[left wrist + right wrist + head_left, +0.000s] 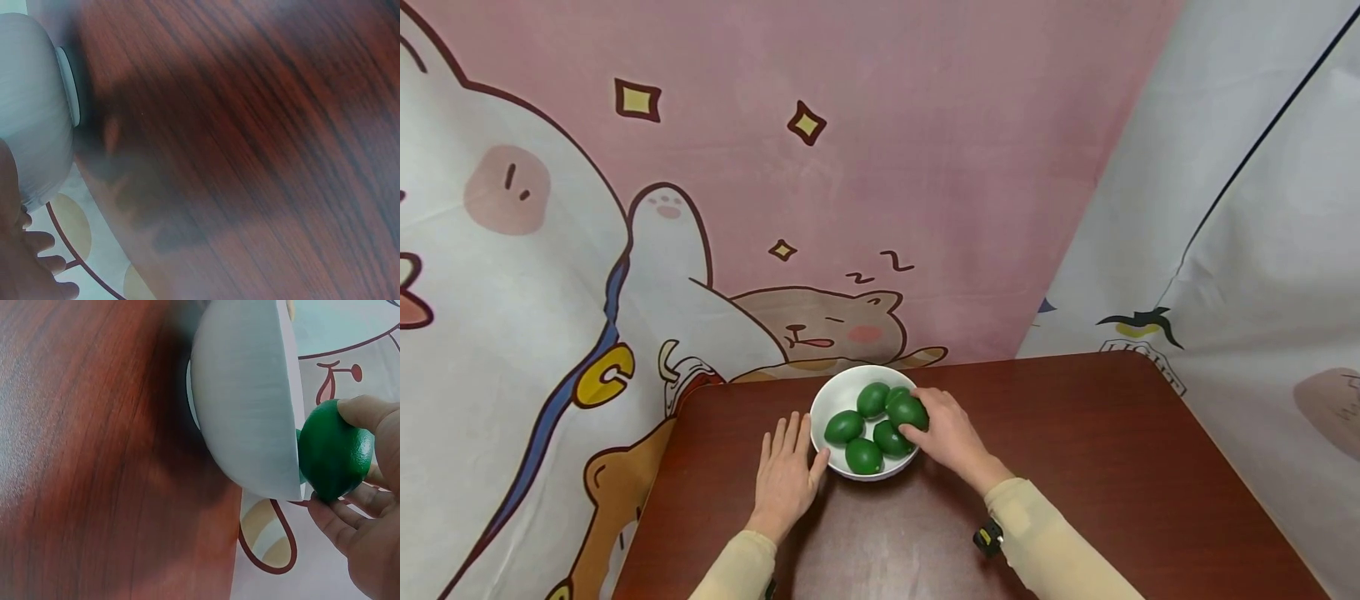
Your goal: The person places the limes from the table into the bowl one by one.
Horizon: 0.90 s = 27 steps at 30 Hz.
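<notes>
A white bowl [825,400] stands near the back edge of the table, with several green limes [863,457] inside. My right hand [951,433] holds one green lime [907,412] between thumb and fingers at the bowl's right rim. In the right wrist view that lime [334,450] sits at rim height beside the bowl [247,394]. My left hand [788,477] is at the bowl's left side, fingers straight and thumb by the rim. Part of the left hand [25,250] shows beside the bowl [34,106] in the left wrist view.
The dark reddish-brown wooden table [1075,467] extends to both sides of the bowl. Behind it hangs a pink and white cloth [970,167] printed with cartoon animals. A small black device [988,537] is at the right wrist.
</notes>
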{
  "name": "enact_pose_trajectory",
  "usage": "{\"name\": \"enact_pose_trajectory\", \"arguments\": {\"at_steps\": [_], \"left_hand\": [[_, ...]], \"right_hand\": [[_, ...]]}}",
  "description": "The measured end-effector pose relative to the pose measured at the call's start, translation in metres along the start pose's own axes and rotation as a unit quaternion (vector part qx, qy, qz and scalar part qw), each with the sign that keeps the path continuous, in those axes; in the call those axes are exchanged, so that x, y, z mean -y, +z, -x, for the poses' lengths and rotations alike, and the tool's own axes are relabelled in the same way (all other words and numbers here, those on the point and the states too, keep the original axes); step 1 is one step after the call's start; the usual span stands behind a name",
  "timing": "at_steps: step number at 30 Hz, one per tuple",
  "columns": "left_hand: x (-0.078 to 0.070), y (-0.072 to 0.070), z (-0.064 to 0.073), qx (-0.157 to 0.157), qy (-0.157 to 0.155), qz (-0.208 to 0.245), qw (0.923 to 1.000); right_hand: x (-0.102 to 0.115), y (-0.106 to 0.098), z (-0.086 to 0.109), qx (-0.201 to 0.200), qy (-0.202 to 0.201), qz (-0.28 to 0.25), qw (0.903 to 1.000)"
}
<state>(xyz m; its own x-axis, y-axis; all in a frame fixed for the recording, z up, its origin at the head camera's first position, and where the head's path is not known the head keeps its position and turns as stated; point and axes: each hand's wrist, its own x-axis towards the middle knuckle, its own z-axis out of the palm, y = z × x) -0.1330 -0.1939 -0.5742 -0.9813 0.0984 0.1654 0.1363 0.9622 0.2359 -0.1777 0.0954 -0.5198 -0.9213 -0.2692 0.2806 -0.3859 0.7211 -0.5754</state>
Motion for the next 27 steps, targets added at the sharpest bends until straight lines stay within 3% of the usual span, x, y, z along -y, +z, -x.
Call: {"name": "enact_pose_trajectory", "arguments": {"at_steps": [20, 27], "left_hand": [[0.0, 0.0, 0.001, -0.014, 0.004, 0.002, 0.9999], [0.0, 0.0, 0.001, 0.004, -0.003, 0.0, 1.0]], "right_hand": [[0.009, 0.014, 0.002, 0.004, -0.033, 0.007, 0.9994], [0.013, 0.02, 0.001, 0.006, -0.04, 0.012, 0.9991]]}}
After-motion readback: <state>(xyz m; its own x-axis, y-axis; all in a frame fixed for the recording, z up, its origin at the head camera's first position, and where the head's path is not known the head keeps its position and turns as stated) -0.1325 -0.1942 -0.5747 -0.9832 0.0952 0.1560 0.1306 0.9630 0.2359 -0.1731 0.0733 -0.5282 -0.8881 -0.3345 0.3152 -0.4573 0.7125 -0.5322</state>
